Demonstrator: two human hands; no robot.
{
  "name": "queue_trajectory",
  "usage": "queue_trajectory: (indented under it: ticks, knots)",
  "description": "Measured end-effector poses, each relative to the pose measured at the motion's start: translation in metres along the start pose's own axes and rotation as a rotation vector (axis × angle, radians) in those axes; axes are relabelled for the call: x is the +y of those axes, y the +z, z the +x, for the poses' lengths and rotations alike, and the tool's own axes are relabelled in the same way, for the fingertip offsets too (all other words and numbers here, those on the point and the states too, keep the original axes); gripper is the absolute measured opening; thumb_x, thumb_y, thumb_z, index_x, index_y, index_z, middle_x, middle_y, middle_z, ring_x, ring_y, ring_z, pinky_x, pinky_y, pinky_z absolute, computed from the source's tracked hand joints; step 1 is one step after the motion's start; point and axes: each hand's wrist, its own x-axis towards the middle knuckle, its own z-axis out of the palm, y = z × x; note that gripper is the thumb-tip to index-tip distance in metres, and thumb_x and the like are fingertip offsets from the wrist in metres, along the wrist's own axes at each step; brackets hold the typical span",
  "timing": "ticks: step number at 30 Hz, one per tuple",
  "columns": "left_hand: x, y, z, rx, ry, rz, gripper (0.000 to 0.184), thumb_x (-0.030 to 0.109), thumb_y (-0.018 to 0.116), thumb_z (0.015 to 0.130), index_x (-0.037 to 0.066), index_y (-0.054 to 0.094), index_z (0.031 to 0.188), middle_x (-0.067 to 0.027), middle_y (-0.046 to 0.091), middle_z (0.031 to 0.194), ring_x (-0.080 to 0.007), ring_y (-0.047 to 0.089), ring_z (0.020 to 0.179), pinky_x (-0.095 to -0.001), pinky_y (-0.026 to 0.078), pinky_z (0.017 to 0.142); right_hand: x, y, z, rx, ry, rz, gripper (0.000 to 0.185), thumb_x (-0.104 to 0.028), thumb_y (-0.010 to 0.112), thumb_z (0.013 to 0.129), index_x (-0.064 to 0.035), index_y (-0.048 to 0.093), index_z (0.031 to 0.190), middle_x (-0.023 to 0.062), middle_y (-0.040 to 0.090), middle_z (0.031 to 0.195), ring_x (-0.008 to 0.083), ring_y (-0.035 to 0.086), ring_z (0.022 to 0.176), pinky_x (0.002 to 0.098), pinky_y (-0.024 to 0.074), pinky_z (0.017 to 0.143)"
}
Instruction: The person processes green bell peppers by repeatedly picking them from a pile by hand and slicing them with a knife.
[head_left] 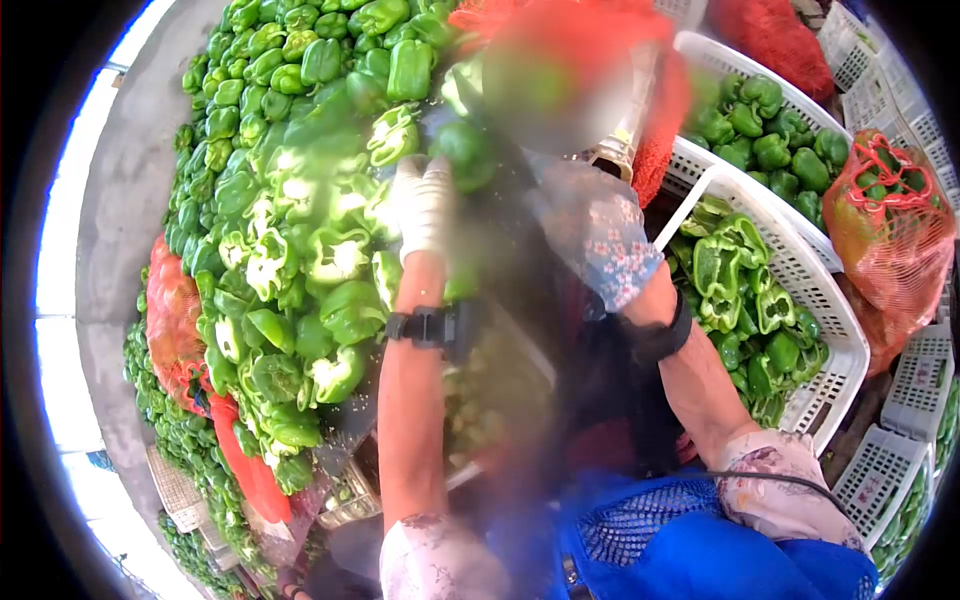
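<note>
My left hand (pixel 425 205), in a white glove with grey fingertips, is at the edge of a heap of green bell peppers. Its fingers are closed against a whole green bell pepper (pixel 463 155); the thumb side is smeared. Cut pepper halves (pixel 338 255), pale inside, lie close to its left. My right hand (pixel 580 195) is at the middle, in a blue floral covering. A blurred patch hides its fingers and anything in them. Below it, to the right, cut green peppers (pixel 735 270) fill a white crate (pixel 845 330).
Another white crate (pixel 700 50) holds whole peppers at the upper right. A red net bag (pixel 890 220) of produce stands beside it. White baskets (pixel 880 475) line the right edge. Red netting (pixel 655 140) hangs near my right hand. An orange-red net sack (pixel 175 320) lies at the left.
</note>
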Motion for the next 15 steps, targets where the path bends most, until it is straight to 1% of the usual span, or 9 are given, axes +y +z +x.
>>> queue_trajectory:
  ticks: [3,4,7,9,10,11,13,14,15]
  knots:
    - [0.004,0.003,-0.004,-0.015,-0.031,-0.036,0.029,0.019,0.061,0.092,0.002,0.057,0.115,-0.0103,0.059,0.095,-0.0197,0.058,0.076,-0.0322,0.056,0.056,-0.011,-0.034,0.003,0.194,-0.191,0.024,0.043,-0.012,0.062,0.086,-0.0087,0.056,0.128,0.0146,0.066,0.088,0.0332,0.067,0.084,0.0432,0.0548,0.072]
    - [0.008,0.004,-0.007,-0.019,-0.055,-0.066,0.028,0.018,0.061,0.092,0.002,0.057,0.114,-0.0102,0.059,0.095,-0.0194,0.058,0.075,-0.0321,0.056,0.055,-0.015,-0.04,0.006,0.16,-0.154,0.097,0.045,-0.012,0.063,0.086,-0.0103,0.055,0.131,0.0174,0.065,0.102,0.034,0.065,0.092,0.0441,0.0534,0.079]
    - [0.013,0.009,-0.009,-0.022,-0.074,-0.105,0.026,0.017,0.062,0.091,0.002,0.057,0.113,-0.0096,0.06,0.092,-0.0192,0.059,0.073,-0.0321,0.056,0.055,-0.029,-0.051,0.004,0.238,-0.195,0.065,0.044,-0.012,0.063,0.086,-0.0099,0.057,0.13,0.0161,0.065,0.105,0.032,0.066,0.093,0.0432,0.0536,0.08]
    - [0.002,0.009,-0.003,-0.031,-0.051,-0.145,0.027,0.018,0.063,0.09,0.002,0.057,0.112,-0.0097,0.06,0.091,-0.02,0.059,0.072,-0.0332,0.056,0.056,-0.007,0.005,0.008,0.262,-0.429,-0.384,0.033,-0.014,0.061,0.085,-0.0075,0.062,0.117,0.0182,0.067,0.093,0.035,0.066,0.081,0.0438,0.0536,0.072]
    - [-0.007,0.008,0.005,0.007,-0.014,-0.013,0.035,0.021,0.066,0.088,0.001,0.055,0.115,-0.0118,0.061,0.096,-0.023,0.061,0.077,-0.0365,0.057,0.059,0.001,0.017,0.016,0.234,-0.461,-0.416,0.03,-0.014,0.061,0.084,-0.0065,0.063,0.112,0.0187,0.067,0.09,0.0357,0.066,0.078,0.044,0.0535,0.07]
    - [-0.006,0.009,0.009,0.008,-0.034,-0.035,0.038,0.022,0.067,0.087,0.001,0.054,0.116,-0.0128,0.061,0.099,-0.024,0.061,0.079,-0.0376,0.058,0.059,0.006,0.026,0.025,0.207,-0.494,-0.447,0.027,-0.015,0.06,0.083,-0.0055,0.065,0.108,0.0192,0.067,0.087,0.0364,0.065,0.074,0.0442,0.0534,0.067]
    - [-0.009,0.008,0.014,0.02,-0.086,-0.078,0.043,0.024,0.069,0.086,0.0,0.052,0.118,-0.0146,0.06,0.104,-0.0262,0.061,0.084,-0.0398,0.058,0.061,0.018,0.037,0.047,0.058,-0.395,-0.11,0.024,-0.013,0.06,0.081,-0.004,0.064,0.102,0.0189,0.067,0.086,0.0363,0.065,0.072,0.0442,0.053,0.065]
    - [-0.005,0.004,0.012,-0.038,-0.135,-0.083,0.05,0.024,0.07,0.085,0.001,0.048,0.123,-0.0166,0.059,0.112,-0.0284,0.062,0.091,-0.0411,0.058,0.063,0.018,0.033,0.056,-0.065,-0.37,-0.045,0.018,-0.012,0.058,0.083,-0.0036,0.063,0.098,0.0187,0.066,0.083,0.0364,0.064,0.072,0.0447,0.0521,0.065]
    - [-0.001,0.004,0.008,-0.035,-0.156,-0.085,0.05,0.024,0.07,0.085,0.001,0.047,0.124,-0.0166,0.058,0.113,-0.0288,0.062,0.092,-0.0418,0.058,0.064,0.017,0.032,0.055,-0.038,-0.377,-0.063,0.016,-0.013,0.06,0.082,-0.0051,0.065,0.095,0.0164,0.067,0.083,0.0338,0.066,0.073,0.0439,0.0528,0.066]
